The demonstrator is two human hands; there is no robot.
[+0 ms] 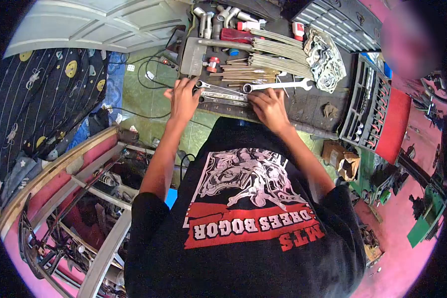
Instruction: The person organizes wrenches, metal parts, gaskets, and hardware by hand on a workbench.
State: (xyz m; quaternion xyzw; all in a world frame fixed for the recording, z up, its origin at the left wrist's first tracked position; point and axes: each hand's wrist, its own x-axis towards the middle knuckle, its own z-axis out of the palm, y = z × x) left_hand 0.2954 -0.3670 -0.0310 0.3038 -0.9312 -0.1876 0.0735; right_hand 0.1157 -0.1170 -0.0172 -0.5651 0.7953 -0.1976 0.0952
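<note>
Several slim combination wrenches (223, 96) lie side by side along the near edge of the workbench, in a holder marked with size numbers (222, 108). My left hand (183, 101) is at their left ends, thumb and index finger closed at a ring end. At their right ends is my right hand (269, 108), its thumb and curled fingers against the wrench ends; the exact contact is partly hidden. A larger combination wrench (283, 86) lies just beyond my right fingers, its ring end to the left and its open jaw to the right.
Bundles of thin metal rods (280, 52) lie behind the wrenches. Beside them are a pile of pale gaskets (325, 62), a red-capped bottle (298, 31) and pipe fittings (228, 16). An open tool case (392, 119) stands right, a metal frame rack (104, 198) lower left.
</note>
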